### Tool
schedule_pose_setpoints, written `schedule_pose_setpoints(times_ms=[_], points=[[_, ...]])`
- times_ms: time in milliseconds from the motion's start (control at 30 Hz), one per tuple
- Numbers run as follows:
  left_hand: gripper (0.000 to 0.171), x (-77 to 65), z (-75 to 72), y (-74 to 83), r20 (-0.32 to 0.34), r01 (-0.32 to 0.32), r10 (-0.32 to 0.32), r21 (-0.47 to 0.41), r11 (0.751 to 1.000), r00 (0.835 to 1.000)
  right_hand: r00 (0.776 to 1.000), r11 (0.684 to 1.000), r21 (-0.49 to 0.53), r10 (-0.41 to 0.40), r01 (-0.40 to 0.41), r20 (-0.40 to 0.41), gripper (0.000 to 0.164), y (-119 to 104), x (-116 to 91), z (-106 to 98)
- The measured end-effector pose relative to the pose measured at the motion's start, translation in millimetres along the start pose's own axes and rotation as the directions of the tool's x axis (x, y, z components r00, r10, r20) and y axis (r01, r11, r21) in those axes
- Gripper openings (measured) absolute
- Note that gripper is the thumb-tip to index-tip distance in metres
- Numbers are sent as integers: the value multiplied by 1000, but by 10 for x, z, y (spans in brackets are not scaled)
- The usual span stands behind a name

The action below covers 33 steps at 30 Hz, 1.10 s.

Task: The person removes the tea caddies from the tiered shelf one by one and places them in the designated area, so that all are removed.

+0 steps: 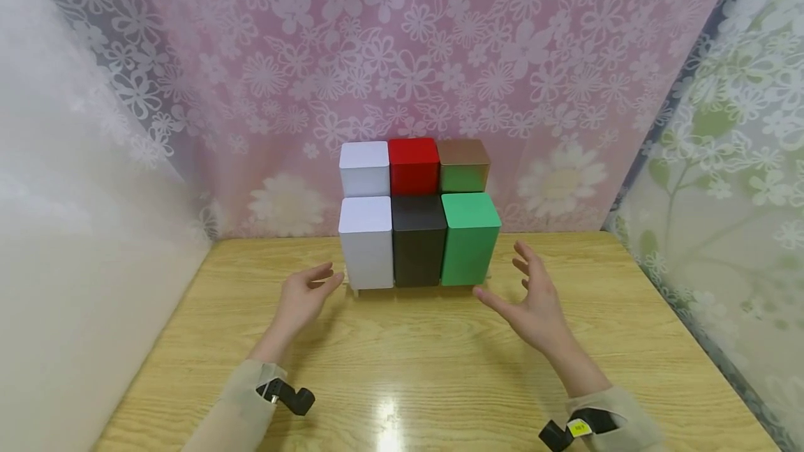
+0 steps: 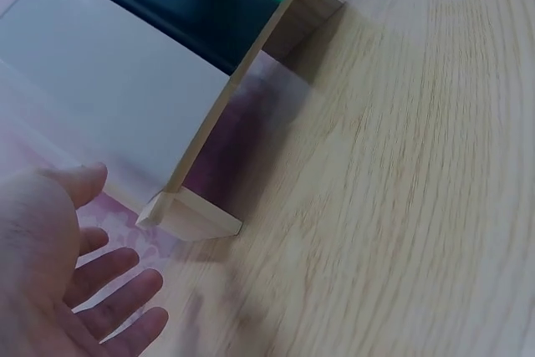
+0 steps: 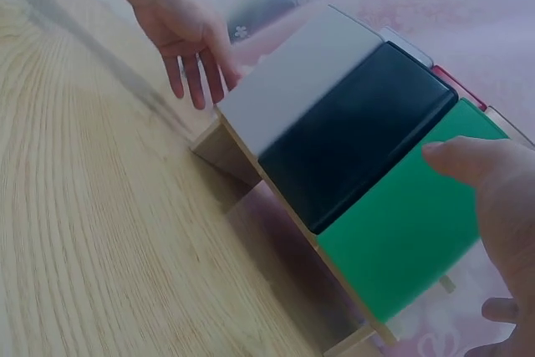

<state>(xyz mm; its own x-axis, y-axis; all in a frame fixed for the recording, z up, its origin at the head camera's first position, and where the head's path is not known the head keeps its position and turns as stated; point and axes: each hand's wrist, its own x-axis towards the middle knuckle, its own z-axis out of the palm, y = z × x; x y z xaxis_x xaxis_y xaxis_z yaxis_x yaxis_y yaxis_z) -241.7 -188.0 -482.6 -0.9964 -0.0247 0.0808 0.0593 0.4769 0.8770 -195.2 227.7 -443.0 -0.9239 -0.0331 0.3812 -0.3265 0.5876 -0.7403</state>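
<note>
A low wooden stand [image 2: 201, 216] bears two rows of upright tins. In front are a white tin [image 1: 368, 257], a black tin [image 1: 418, 253] and a green tin [image 1: 467, 253]; behind them show a second white tin [image 1: 365, 178], a red tin [image 1: 414, 167] and a gold-brown tin [image 1: 464, 169]. My left hand [image 1: 304, 298] is beside the stand's left end, its fingers relaxed and its thumb close to the front white tin. At the other end, my right hand [image 1: 537, 312] spreads its thumb and fingers near the green tin. Neither hand holds anything.
The stand is on a wood-grain table [image 1: 402, 354] near its back edge. Behind it hangs a pink flowered curtain [image 1: 408, 54], with a pale curtain [image 1: 75, 229] at the left and a flowered one [image 1: 735, 180] at the right. Both wrists wear black camera straps.
</note>
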Motion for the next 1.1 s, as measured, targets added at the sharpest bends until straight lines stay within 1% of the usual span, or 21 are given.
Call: schedule_pose_setpoints(times_ms=[100,267,400,633,767,867,933,1000,1100], points=[[54,49,66,-15,-13,17,-17,-8,1000,1000,1000,1000,24,6,-6,-12,111,12,14,27],[50,118,174,-38,-45,31,-32,-21,999,998,1000,999,48,16,-15,-26,108,-8,24,63],[48,163,240,-61,-64,36,-40,-60,998,997,999,997,70,26,-23,-40,108,-26,41,97],[36,190,296,-151,-110,22,-30,-70,997,994,996,995,97,25,-17,-82,107,-54,90,174],[30,192,311,-175,-125,46,-59,-105,993,990,992,993,115,29,-14,-124,106,-83,125,238],[29,200,324,-177,-120,83,-105,-174,981,987,987,991,134,31,-10,-155,104,-93,158,298],[28,202,331,-169,-112,108,-135,-222,969,985,984,989,146,35,-9,-175,103,-101,184,339],[27,205,344,-157,-98,127,-159,-279,952,982,980,988,157,40,-10,-193,103,-103,212,383],[27,204,358,-140,-92,140,-176,-311,940,980,972,986,169,48,-9,-230,104,-105,250,452]])
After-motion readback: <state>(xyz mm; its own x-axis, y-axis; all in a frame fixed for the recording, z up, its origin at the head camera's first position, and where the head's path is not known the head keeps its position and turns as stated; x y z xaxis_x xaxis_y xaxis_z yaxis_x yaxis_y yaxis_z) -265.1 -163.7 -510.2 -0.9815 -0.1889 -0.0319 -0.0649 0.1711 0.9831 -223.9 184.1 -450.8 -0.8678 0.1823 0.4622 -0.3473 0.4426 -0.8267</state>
